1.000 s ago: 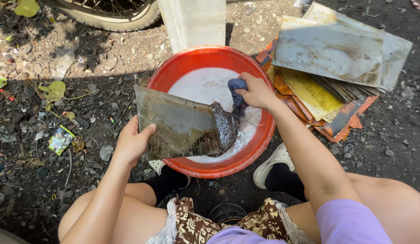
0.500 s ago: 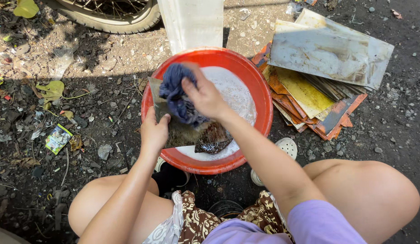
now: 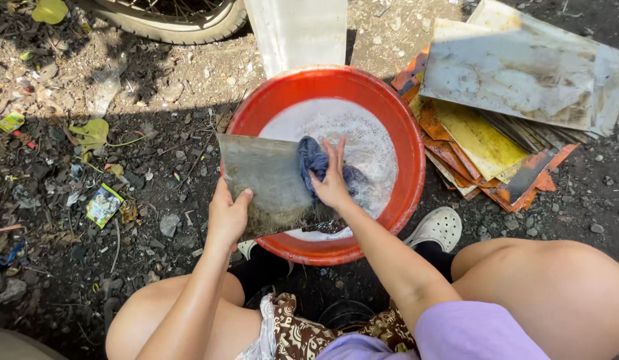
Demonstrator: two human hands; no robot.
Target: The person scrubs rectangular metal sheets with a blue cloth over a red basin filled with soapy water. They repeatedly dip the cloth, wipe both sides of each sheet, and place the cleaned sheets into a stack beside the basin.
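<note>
Over a round red plastic basin [image 3: 396, 200] of foamy water, the left hand [image 3: 227, 215] grips a flat, grimy sheet [image 3: 263, 183] by its edge. The right hand [image 3: 333, 180] presses a blue cloth [image 3: 313, 159] against it, lower and farther right than half a second ago.

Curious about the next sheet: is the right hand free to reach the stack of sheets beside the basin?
Probably not yet: the right hand presses a blue cloth; the stack lies uncovered nearby.
</note>
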